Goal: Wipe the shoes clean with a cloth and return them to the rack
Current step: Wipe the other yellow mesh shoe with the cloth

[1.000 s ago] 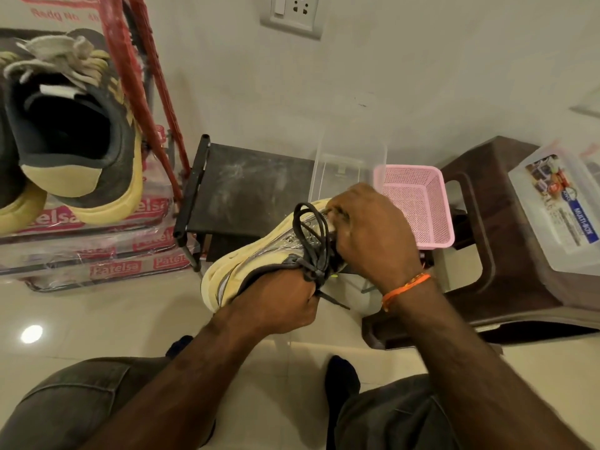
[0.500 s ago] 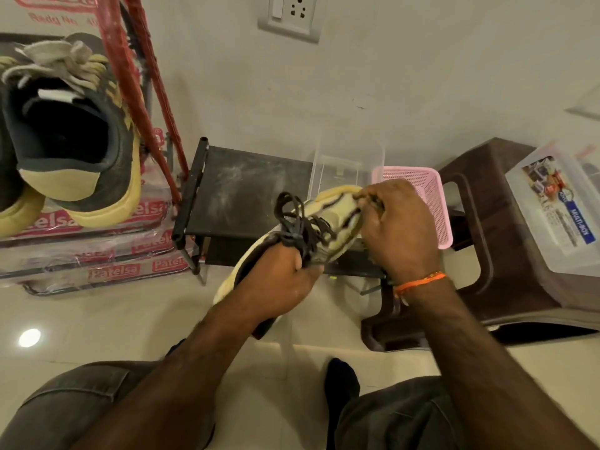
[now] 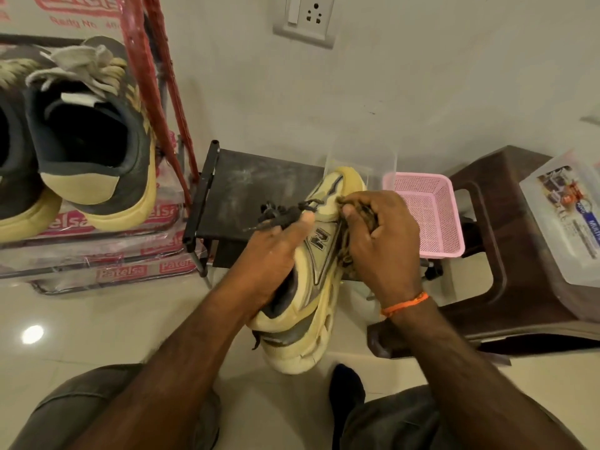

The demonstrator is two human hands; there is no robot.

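Pale floor tiles (image 3: 97, 319) spread below a cream sneaker (image 3: 311, 287) held above them, near a dark low rack (image 3: 253, 196). Left hand (image 3: 269, 251) grips its collar and laces; right hand (image 3: 380, 241) presses a bunched cloth (image 3: 347, 254) against its side.

A pale wall (image 3: 422, 76) carries a white switch plate with a socket (image 3: 305, 19). The floor (image 3: 97, 323) is glossy cream tile with one bright spot of reflected light (image 3: 32, 334). A low black stand (image 3: 259, 196) sits against the wall; a pink basket (image 3: 428, 216) is beside it. At right a brown plastic stool (image 3: 487, 248) bears a clear box (image 3: 565, 222).
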